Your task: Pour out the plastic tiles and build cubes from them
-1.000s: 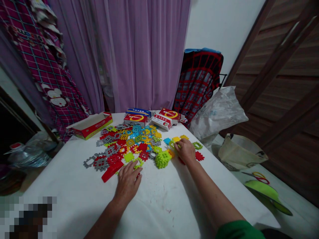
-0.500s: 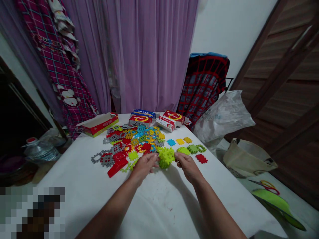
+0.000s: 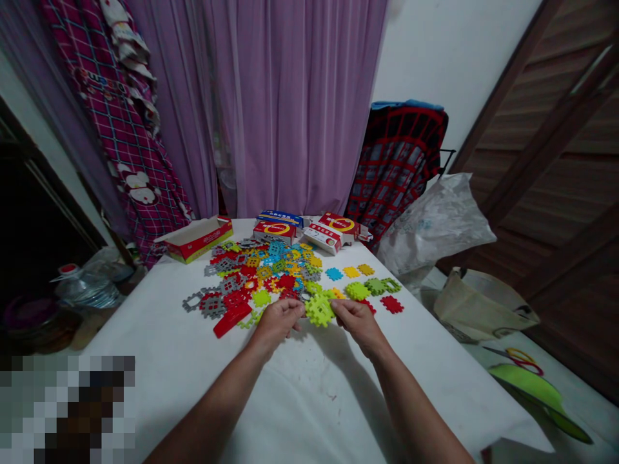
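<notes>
Lime-green interlocking plastic building pieces [image 3: 320,308] are held just above the white table, between my two hands. My left hand [image 3: 283,318] pinches their left edge with thumb and fingers. On the opposite edge, my right hand [image 3: 355,320] grips with its fingertips. Beyond my hands spreads a heap of notched plastic pieces [image 3: 264,270] in red, grey, yellow, blue and green. Right of the heap lie sorted pieces, among them a blue piece [image 3: 333,274], a lime-green piece [image 3: 357,290] and a red piece [image 3: 391,304]. A red long part [image 3: 232,320] lies near my left hand.
An open red and yellow box [image 3: 198,241] stands at the back left of the table [image 3: 300,399]. Several small cartons [image 3: 275,230] sit along the back edge. A plastic bag [image 3: 430,222], a beige bag [image 3: 483,306] and scissors [image 3: 520,359] are right of the table.
The lime-green pieces have turned in my hands, now showing a flatter face toward me. My right hand has shifted slightly left. The view has moved a little.
</notes>
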A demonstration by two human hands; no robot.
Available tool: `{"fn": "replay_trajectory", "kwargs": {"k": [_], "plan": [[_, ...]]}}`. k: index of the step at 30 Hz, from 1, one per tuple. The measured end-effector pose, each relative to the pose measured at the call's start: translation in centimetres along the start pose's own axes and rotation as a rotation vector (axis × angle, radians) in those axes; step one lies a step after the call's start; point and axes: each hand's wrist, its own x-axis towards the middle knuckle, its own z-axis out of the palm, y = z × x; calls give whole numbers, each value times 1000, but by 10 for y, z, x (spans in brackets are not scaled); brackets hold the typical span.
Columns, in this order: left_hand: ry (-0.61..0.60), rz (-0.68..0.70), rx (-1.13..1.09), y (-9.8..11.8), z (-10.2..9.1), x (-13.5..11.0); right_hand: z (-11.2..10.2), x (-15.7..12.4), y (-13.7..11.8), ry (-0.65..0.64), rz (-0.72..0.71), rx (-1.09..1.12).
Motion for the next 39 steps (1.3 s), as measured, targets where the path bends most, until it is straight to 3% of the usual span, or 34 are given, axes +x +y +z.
{"fn": "replay_trajectory", "kwargs": {"k": [7,17,29,39], "plan": [[-13,-18,2,-5,2,-5,12,1,8,127,-74,-31],[35,-77,-22,-13,13,-4,24,-9,22,405,-224,-232],[7,-60,-29,-16,20,-5,28,-9,25,476,-205,-276],[14,-103,-5,-16,22,-3,27,-13,27,441,-239,-293]]}}
